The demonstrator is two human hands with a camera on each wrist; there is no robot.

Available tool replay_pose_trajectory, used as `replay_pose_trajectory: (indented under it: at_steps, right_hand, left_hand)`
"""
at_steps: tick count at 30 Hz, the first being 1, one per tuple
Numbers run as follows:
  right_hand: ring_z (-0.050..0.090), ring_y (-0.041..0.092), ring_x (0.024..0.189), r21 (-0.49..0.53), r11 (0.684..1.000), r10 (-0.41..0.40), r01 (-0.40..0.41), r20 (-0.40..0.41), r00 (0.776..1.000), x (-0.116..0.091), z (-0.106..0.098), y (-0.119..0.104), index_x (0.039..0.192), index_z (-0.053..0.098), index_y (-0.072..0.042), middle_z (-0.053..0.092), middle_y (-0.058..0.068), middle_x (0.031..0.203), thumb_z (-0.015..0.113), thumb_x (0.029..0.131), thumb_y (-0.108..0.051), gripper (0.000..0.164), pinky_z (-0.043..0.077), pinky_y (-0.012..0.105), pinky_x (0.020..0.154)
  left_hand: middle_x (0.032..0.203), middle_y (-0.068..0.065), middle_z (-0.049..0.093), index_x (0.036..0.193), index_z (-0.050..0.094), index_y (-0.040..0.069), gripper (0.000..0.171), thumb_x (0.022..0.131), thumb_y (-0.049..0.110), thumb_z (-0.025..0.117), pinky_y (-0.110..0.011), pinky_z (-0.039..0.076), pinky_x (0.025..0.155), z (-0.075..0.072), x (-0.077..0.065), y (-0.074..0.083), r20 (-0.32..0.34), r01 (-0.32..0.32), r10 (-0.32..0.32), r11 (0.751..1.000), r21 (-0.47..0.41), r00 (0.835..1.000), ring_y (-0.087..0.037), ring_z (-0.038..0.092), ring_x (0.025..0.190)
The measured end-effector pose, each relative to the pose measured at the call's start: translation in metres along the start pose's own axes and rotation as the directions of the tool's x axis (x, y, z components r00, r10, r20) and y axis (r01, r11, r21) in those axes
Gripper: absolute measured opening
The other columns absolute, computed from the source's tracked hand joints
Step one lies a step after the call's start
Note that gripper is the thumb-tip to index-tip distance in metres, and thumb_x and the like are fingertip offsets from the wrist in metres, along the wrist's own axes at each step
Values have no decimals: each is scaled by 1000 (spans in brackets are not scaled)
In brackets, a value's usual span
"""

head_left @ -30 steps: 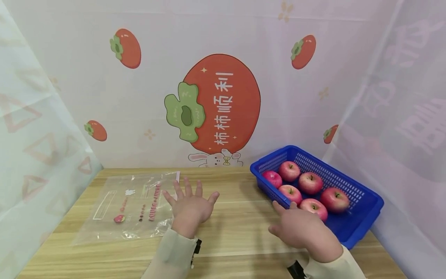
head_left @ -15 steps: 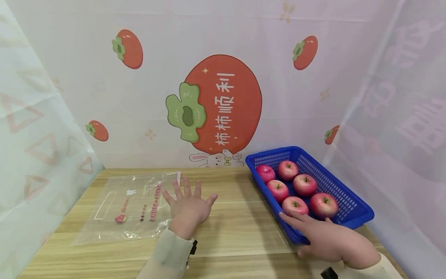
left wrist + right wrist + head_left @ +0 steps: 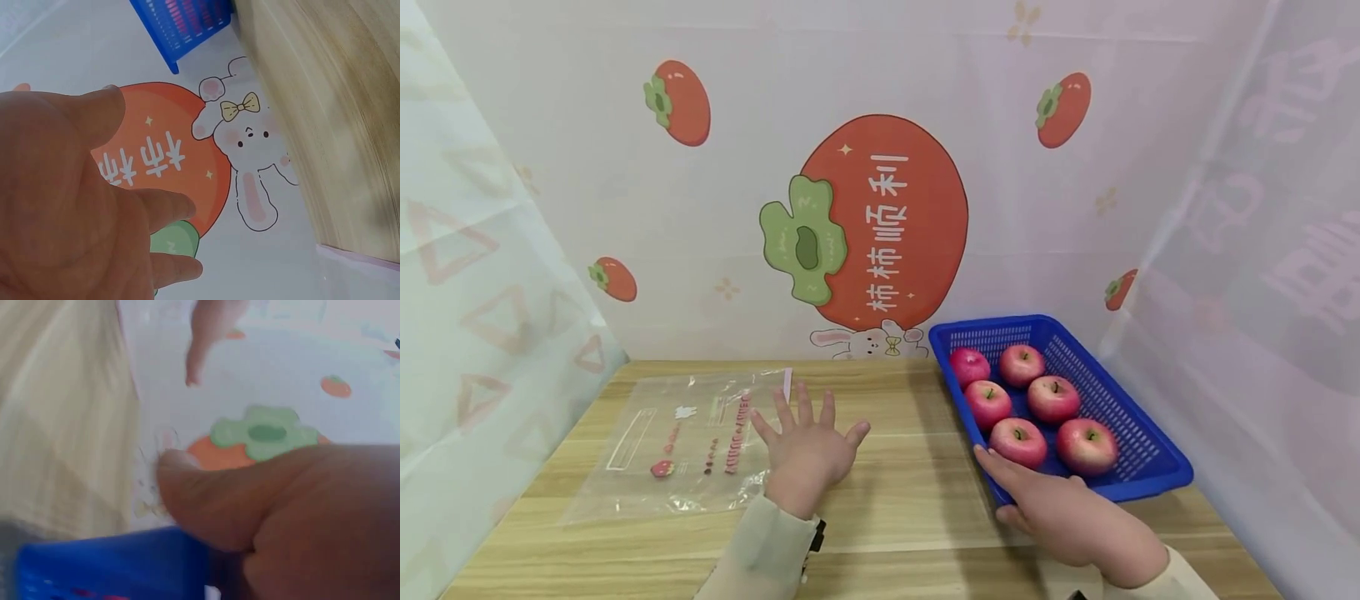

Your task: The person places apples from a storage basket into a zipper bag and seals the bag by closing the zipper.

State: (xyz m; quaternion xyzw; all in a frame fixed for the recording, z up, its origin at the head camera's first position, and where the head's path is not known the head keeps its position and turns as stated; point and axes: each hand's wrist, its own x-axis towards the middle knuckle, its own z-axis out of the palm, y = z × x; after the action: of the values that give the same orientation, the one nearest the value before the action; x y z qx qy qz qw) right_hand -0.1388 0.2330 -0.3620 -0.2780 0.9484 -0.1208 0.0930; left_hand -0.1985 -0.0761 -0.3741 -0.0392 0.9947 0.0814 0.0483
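My left hand [image 3: 811, 462] is spread, its fingers apart and holding nothing, just right of a clear printed plastic bag [image 3: 640, 479] that lies flat on the table. My right hand [image 3: 1067, 517] is at the near left corner of a blue plastic basket [image 3: 1150, 489], touching its rim with fairly straight fingers. In the right wrist view the thumb [image 3: 206, 500] lies across the basket's corner; the other fingers are hidden there. Several red apples [image 3: 1087, 447] sit inside the basket, with a darker pink round fruit [image 3: 970, 367] at its far left.
The wood-grain table [image 3: 880, 500] meets a white printed cloth backdrop [image 3: 737, 108] at its far edge. Cloth walls also rise on both sides. The basket stands close to the right-hand wall.
The basket has turned and shifted left with its apples. My right hand has moved from over the basket's left side to its near corner. The left hand has hardly moved.
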Motion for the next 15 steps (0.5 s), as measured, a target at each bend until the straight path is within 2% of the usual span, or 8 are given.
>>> replay_pose_trajectory:
  at_steps: [1, 3, 4, 8, 10, 15]
  right_hand:
    - [63, 26, 112, 6, 1000, 6, -6, -3, 1000, 3, 1, -2, 157, 32, -13, 48, 11, 149, 65, 98, -29, 69, 40, 81, 73]
    - [49, 32, 131, 29, 1000, -5, 6, -7, 1000, 6, 2, -3, 158, 30, -16, 38, 11, 156, 61, 100, -35, 68, 37, 80, 82]
    - [43, 33, 136, 34, 999, -26, 26, -19, 999, 6, 2, -1, 158, 30, -17, 35, 11, 157, 59, 100, -36, 67, 37, 79, 85]
    - [41, 32, 137, 9, 989, -144, 145, -74, 987, -3, -2, 12, 156, 37, -20, 34, 10, 158, 59, 101, -34, 61, 41, 67, 94]
    - [46, 33, 134, -2, 982, -189, 189, -86, 978, -7, -3, 19, 155, 40, -22, 38, 9, 156, 59, 101, -30, 57, 44, 65, 92]
    - [51, 31, 129, 4, 979, -205, 206, -83, 975, -5, 0, 26, 154, 41, -25, 45, 8, 151, 57, 103, -27, 54, 46, 61, 85]
  left_hand:
    - [163, -24, 2, 158, 29, 16, 84, 96, 73, 28, -75, -20, 99, 0, 0, 0, 3, 0, 0, 1000, 0, 1000, -51, -16, 143]
    - [163, -24, 1, 158, 29, 16, 84, 96, 73, 28, -75, -19, 100, 1, 0, 0, 6, 0, 0, 1000, -3, 1000, -51, -17, 143]
    - [163, -24, 1, 158, 29, 16, 85, 96, 73, 28, -75, -18, 100, 1, 0, 0, 7, -1, 1, 1000, -4, 1000, -51, -17, 143]
    - [163, -24, 1, 158, 29, 16, 84, 96, 73, 30, -75, -18, 101, 2, 2, 1, 8, -4, 4, 1000, -14, 1000, -51, -17, 143]
    - [163, -23, 2, 158, 29, 16, 84, 96, 73, 29, -75, -19, 100, 2, 2, 1, 15, -2, 2, 1000, -8, 1000, -51, -17, 143]
    - [163, -23, 3, 158, 30, 17, 85, 96, 74, 28, -75, -21, 99, 3, 3, 1, 28, -3, 3, 1000, 13, 1000, -51, -17, 142]
